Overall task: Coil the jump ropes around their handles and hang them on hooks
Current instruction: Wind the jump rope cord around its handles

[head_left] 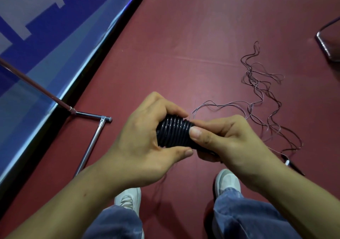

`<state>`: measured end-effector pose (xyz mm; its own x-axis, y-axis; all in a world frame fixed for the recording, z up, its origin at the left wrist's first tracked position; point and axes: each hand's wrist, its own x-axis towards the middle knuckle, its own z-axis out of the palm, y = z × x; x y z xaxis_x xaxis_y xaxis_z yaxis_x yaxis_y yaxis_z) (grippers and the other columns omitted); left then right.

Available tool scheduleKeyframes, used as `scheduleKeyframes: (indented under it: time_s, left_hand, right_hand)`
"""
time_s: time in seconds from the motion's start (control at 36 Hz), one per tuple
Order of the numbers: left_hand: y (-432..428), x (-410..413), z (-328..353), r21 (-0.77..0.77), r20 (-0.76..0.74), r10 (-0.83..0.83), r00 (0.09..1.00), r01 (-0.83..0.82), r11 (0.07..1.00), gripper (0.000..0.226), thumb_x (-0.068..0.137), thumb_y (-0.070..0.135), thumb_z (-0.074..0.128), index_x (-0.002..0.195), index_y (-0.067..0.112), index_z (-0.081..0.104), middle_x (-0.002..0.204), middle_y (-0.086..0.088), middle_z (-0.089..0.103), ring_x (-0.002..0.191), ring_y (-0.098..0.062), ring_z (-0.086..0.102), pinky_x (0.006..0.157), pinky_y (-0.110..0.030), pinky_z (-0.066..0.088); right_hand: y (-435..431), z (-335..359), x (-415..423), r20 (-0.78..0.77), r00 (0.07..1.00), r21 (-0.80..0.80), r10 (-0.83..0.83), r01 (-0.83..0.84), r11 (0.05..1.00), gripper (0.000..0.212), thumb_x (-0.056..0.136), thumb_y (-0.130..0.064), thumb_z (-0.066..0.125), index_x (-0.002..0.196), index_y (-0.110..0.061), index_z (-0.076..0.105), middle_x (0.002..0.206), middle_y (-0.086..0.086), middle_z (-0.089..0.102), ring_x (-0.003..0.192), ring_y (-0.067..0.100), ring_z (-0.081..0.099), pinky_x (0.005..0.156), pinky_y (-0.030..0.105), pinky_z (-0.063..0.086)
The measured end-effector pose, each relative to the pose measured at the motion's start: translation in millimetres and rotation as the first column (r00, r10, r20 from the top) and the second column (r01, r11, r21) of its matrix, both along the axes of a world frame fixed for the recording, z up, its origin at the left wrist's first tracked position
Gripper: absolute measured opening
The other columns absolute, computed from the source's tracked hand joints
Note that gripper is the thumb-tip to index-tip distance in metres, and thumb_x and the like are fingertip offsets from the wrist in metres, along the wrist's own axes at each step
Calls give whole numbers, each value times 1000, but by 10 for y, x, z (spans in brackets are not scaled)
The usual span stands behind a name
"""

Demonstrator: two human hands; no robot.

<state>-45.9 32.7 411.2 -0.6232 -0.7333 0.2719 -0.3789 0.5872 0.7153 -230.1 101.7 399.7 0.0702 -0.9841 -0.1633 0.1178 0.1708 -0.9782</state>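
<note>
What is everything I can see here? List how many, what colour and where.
coiled jump rope: one, black, tight turns, held between both hands
loose rope: a tangle, count unclear, thin and dark, on the floor at right
handle: one, black with a white band, on the floor by the right wrist
metal tubes: jointed, chrome, on the floor at left
banner: one, blue and grey, far left
floor: dark red
shoes: two, white, bottom
jeans: blue, bottom
left hand: grips the coil
right hand: pinches the coil's end
</note>
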Motion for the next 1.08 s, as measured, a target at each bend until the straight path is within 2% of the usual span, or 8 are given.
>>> scheduleKeyframes:
  time_s: [0.22, 0.33, 0.42, 0.5, 0.58, 0.67, 0.92, 1.08]
  left_hand:
    - [55, 22, -19, 86, -64, -13, 998, 18, 996, 49, 63, 25, 90, 105, 18, 67, 101, 3, 61, 94, -17, 64, 76, -23, 51]
    - [59, 30, 2, 55, -47, -13, 999, 16, 998, 60, 58, 29, 97, 110, 17, 70, 106, 3, 61, 98, -17, 65, 83, -18, 50]
    - [83, 11, 28, 82, -42, -26, 999, 29, 996, 75, 48, 41, 101, 112, 18, 72, 108, 4, 60, 99, -13, 65, 84, -11, 47]
    - [78, -9, -8, 99, -41, -24, 999, 28, 995, 67, 49, 38, 101, 107, 19, 73, 103, 5, 62, 95, -14, 66, 81, -16, 50]
    - [105, -32, -47, 107, -58, 5, 998, 1, 994, 55, 56, 26, 99, 104, 21, 73, 100, 5, 63, 92, -15, 67, 77, -17, 50]
    - [118, -44, -41, 138, -80, 12, 997, -1, 990, 50, 59, 28, 93, 104, 21, 73, 100, 4, 63, 92, -16, 67, 77, -15, 50]
    - [65, 6, -95, 258, -2, -15, 1000, 16, 966, 48, 59, 30, 91, 104, 28, 73, 99, 8, 63, 94, -17, 67, 79, -22, 52]
    - [-50, 133, -39, 531, -66, -1, 998, 36, 847, 60, 54, 8, 96, 107, 22, 74, 99, 1, 74, 89, -12, 73, 80, -24, 57]
  right_hand:
    - [28, -4, 25, -5, 998, 24, 68, -68, 997, 30, 92, -22, 60, 94, 6, 73, 57, -2, 34, 49, 15, 26, 45, 21, 25]
    - [26, -21, 14, -110, 987, 21, 114, -112, 993, 33, 94, -28, 59, 99, 0, 76, 52, 2, 48, 46, 17, 41, 47, 21, 33]
    - [36, -7, -7, -135, 984, 13, 115, -114, 993, 32, 94, -29, 59, 95, -2, 77, 51, 16, 59, 48, 23, 48, 50, 30, 39]
    - [32, -1, -17, -119, 984, 16, 129, -128, 992, 34, 93, -24, 60, 85, 6, 73, 60, 28, 63, 52, 34, 58, 56, 43, 49]
    - [19, 2, -10, -94, 990, 28, 105, -103, 994, 33, 91, -20, 60, 81, 9, 71, 62, 22, 67, 55, 33, 62, 54, 36, 51]
    - [12, -4, -11, -138, 986, 39, 90, -85, 996, 37, 91, -23, 59, 73, 7, 67, 51, 16, 59, 48, 28, 47, 48, 28, 38]
    - [10, -32, 44, -59, 992, 181, 115, -103, 978, 40, 102, -21, 58, 66, -4, 67, 51, 19, 53, 43, 18, 38, 46, 23, 28]
    - [-18, 22, 132, 166, 978, 353, 127, -179, 918, 39, 104, -22, 45, 89, 4, 70, 71, 26, 66, 53, 26, 60, 51, 28, 50]
